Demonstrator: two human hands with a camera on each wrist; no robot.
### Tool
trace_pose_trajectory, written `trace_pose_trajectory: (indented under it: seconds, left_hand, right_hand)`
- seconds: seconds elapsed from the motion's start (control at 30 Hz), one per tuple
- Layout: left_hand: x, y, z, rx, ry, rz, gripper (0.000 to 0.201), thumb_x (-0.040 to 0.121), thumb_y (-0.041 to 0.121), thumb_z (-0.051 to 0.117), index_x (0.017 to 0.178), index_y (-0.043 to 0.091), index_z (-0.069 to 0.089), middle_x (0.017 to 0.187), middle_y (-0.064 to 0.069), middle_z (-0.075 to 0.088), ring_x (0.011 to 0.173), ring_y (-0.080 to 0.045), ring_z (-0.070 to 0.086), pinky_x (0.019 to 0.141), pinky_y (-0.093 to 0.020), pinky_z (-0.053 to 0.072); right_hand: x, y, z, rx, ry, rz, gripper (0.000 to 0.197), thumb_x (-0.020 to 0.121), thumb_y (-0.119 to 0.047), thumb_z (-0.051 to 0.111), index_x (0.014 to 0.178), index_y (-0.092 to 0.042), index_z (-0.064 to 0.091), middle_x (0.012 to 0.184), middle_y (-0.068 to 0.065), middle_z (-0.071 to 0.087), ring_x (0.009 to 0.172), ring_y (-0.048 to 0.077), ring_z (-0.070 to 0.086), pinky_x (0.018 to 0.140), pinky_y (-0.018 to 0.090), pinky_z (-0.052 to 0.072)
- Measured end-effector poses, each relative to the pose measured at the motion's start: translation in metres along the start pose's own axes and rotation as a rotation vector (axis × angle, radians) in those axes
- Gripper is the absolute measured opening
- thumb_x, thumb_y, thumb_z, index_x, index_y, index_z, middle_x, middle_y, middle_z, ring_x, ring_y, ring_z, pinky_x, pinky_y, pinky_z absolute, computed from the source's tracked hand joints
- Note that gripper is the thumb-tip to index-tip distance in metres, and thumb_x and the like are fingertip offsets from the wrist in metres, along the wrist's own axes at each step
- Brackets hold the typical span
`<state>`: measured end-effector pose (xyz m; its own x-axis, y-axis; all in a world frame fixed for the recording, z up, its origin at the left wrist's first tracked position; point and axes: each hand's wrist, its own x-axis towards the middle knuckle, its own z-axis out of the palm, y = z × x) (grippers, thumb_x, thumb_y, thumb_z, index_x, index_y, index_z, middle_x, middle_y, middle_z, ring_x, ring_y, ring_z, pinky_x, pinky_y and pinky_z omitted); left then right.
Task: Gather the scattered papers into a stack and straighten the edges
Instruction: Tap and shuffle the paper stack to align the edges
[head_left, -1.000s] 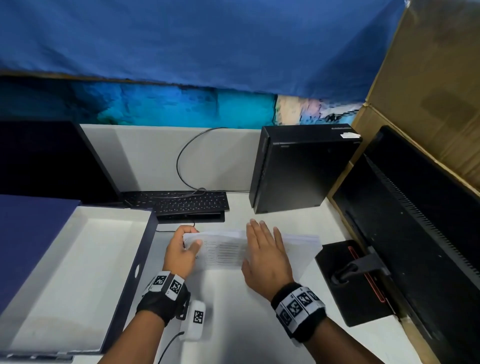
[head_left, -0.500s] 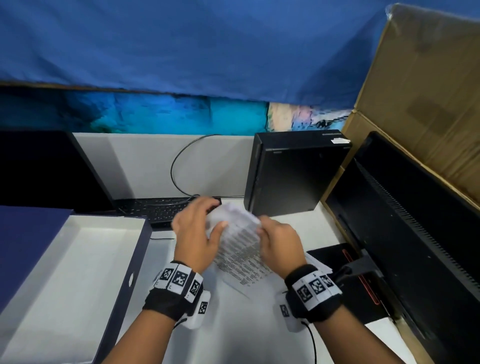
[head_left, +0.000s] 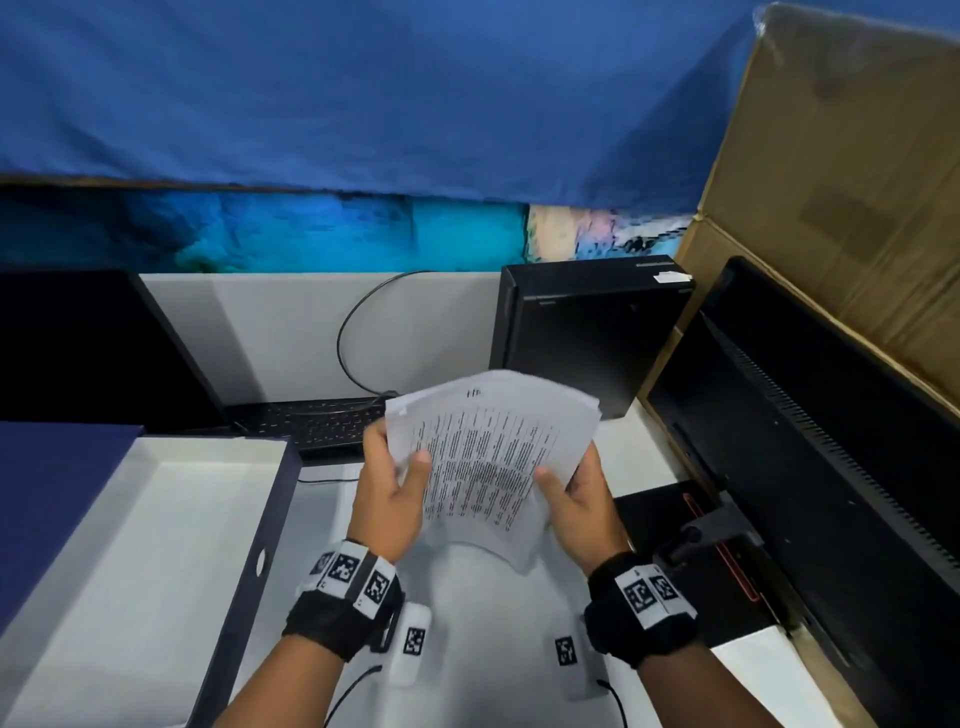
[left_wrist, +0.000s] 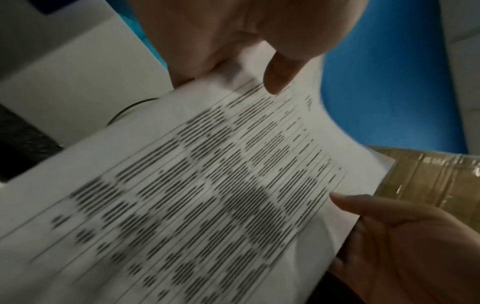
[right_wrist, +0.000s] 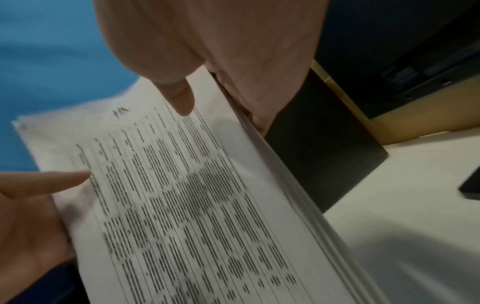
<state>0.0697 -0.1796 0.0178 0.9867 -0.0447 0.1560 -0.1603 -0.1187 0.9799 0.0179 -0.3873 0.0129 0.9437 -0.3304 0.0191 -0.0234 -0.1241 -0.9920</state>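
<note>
A stack of printed white papers (head_left: 488, 457) is held up off the white desk (head_left: 483, 613), tilted with its printed face toward me. My left hand (head_left: 395, 493) grips the stack's left edge, thumb on the front sheet. On the opposite edge my right hand (head_left: 576, 499) holds the stack the same way. The sheets' top corners are fanned and uneven. In the left wrist view the papers (left_wrist: 194, 185) fill the frame under my left thumb (left_wrist: 280, 70). The right wrist view shows the layered side edge of the papers (right_wrist: 285, 174) beside my right thumb (right_wrist: 179, 96).
An open white-lined box (head_left: 135, 561) with dark walls sits at the left. A black keyboard (head_left: 322, 423) and a black computer case (head_left: 582, 332) stand behind the papers. A black monitor (head_left: 810, 467) on its stand (head_left: 696, 535) and a cardboard box (head_left: 852, 197) crowd the right.
The papers lay flat on the desk under both hands a second ago. Both hands have lifted them and tilted the stack upright, now held higher by its two side edges.
</note>
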Motion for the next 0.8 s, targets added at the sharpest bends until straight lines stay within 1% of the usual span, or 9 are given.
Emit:
trace_pose_trajectory:
  seconds: [0.1, 0.2, 0.27, 0.4, 0.5, 0.57, 0.63, 0.7, 0.8]
  left_hand:
    - [-0.009, -0.013, -0.001, 0.035, 0.017, -0.026, 0.039, 0.094, 0.003, 0.054, 0.125, 0.019, 0.036, 0.114, 0.014, 0.060, 0.096, 0.015, 0.061, 0.080, -0.008, 0.048]
    - [-0.007, -0.013, -0.002, 0.064, 0.059, -0.033, 0.027, 0.097, 0.007, 0.049, 0.119, 0.018, 0.038, 0.107, 0.013, 0.062, 0.093, 0.006, 0.063, 0.074, -0.005, 0.045]
    - [-0.005, -0.010, 0.000, 0.075, 0.071, -0.033, 0.017, 0.100, 0.014, 0.045, 0.115, 0.018, 0.038, 0.102, 0.010, 0.061, 0.092, 0.002, 0.060, 0.072, -0.012, 0.044]
    - [0.000, 0.005, 0.001, 0.037, 0.100, 0.022, 0.018, 0.100, 0.012, 0.044, 0.116, 0.016, 0.037, 0.103, 0.005, 0.059, 0.090, 0.001, 0.060, 0.072, -0.012, 0.045]
    - [0.002, 0.014, -0.001, -0.031, 0.111, 0.068, 0.033, 0.095, 0.006, 0.054, 0.122, 0.014, 0.037, 0.109, 0.005, 0.058, 0.093, 0.007, 0.061, 0.075, -0.006, 0.047]
    - [0.003, 0.012, -0.004, -0.069, 0.123, 0.098, 0.039, 0.088, 0.016, 0.062, 0.119, 0.024, 0.040, 0.110, 0.004, 0.057, 0.095, -0.002, 0.060, 0.079, -0.009, 0.046]
    - [0.003, 0.011, -0.006, -0.124, 0.141, 0.108, 0.037, 0.082, 0.032, 0.063, 0.114, 0.033, 0.044, 0.109, 0.004, 0.059, 0.099, -0.008, 0.060, 0.084, -0.015, 0.047]
    - [0.007, 0.013, -0.005, -0.168, 0.167, 0.103, 0.032, 0.081, 0.041, 0.059, 0.111, 0.033, 0.049, 0.105, 0.005, 0.060, 0.098, -0.007, 0.060, 0.084, -0.015, 0.046]
    - [0.019, 0.022, 0.000, -0.138, 0.251, 0.105, 0.019, 0.086, 0.041, 0.054, 0.100, 0.029, 0.056, 0.090, 0.011, 0.056, 0.081, -0.001, 0.053, 0.077, -0.012, 0.041]
  right_hand:
    - [-0.007, 0.008, 0.003, -0.038, 0.005, -0.001, 0.043, 0.096, -0.004, 0.057, 0.130, -0.026, 0.044, 0.125, -0.005, 0.064, 0.115, 0.005, 0.063, 0.096, 0.026, 0.054]
    - [-0.005, 0.004, 0.009, -0.054, 0.019, -0.023, 0.034, 0.099, -0.007, 0.052, 0.128, -0.023, 0.044, 0.117, -0.010, 0.064, 0.107, -0.004, 0.064, 0.088, 0.017, 0.054]
    - [-0.004, -0.002, 0.015, -0.066, 0.009, -0.055, 0.027, 0.102, -0.011, 0.047, 0.122, -0.028, 0.044, 0.111, -0.014, 0.064, 0.097, -0.014, 0.064, 0.080, 0.013, 0.052]
    - [-0.002, -0.021, 0.016, -0.070, 0.055, -0.177, 0.026, 0.103, -0.011, 0.044, 0.111, -0.036, 0.045, 0.105, -0.014, 0.067, 0.094, -0.012, 0.065, 0.077, 0.008, 0.050]
    - [-0.001, -0.022, 0.010, -0.082, 0.035, -0.195, 0.031, 0.100, -0.008, 0.051, 0.116, -0.034, 0.045, 0.109, -0.016, 0.066, 0.098, -0.010, 0.065, 0.080, 0.009, 0.051]
    - [-0.004, -0.018, 0.006, -0.093, 0.042, -0.202, 0.037, 0.095, -0.006, 0.059, 0.118, -0.032, 0.046, 0.110, -0.013, 0.065, 0.098, -0.007, 0.065, 0.079, 0.011, 0.052]
    - [-0.006, -0.018, 0.005, -0.063, 0.087, -0.218, 0.037, 0.091, -0.006, 0.066, 0.118, -0.025, 0.050, 0.107, -0.012, 0.062, 0.093, -0.007, 0.064, 0.074, 0.011, 0.052]
    - [-0.003, -0.026, 0.007, -0.010, 0.142, -0.230, 0.031, 0.090, -0.009, 0.069, 0.117, -0.015, 0.053, 0.101, -0.011, 0.062, 0.086, -0.005, 0.064, 0.071, 0.013, 0.052]
    - [0.008, -0.043, 0.015, 0.036, 0.282, -0.226, 0.014, 0.092, -0.015, 0.067, 0.103, -0.012, 0.059, 0.087, -0.011, 0.063, 0.077, -0.007, 0.061, 0.072, 0.011, 0.049]
